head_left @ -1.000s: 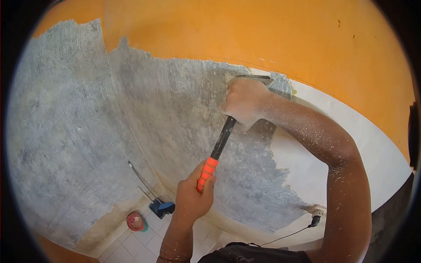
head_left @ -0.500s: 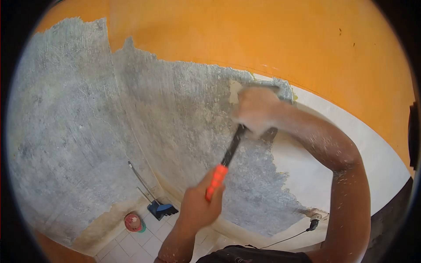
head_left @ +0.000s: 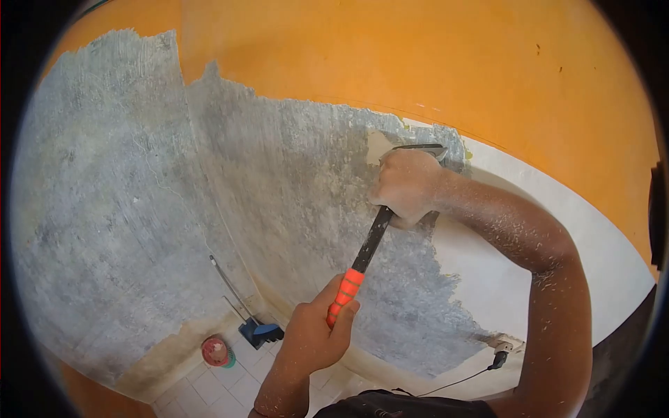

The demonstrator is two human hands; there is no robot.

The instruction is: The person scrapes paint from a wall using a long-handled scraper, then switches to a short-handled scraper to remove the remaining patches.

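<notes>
My left hand is closed round the orange grip of a long-handled scraper. Higher up, my right hand wraps the black shaft just below the scraper's head. The flat blade shows above my right knuckles, over the bare grey wall near the top edge of the scraped area. Beside the blade on its left is a small pale patch of leftover coating. White flecks of dust cover both forearms.
Orange paint covers the upper wall, with white coating to the right. Low on the wall is a socket with a plugged-in cord. A red bucket, and a broom with a dustpan, stand on the tiled floor.
Both hands and the scraper have moved slightly down the wall. More of the blade shows above my right hand, which is less blurred now.
</notes>
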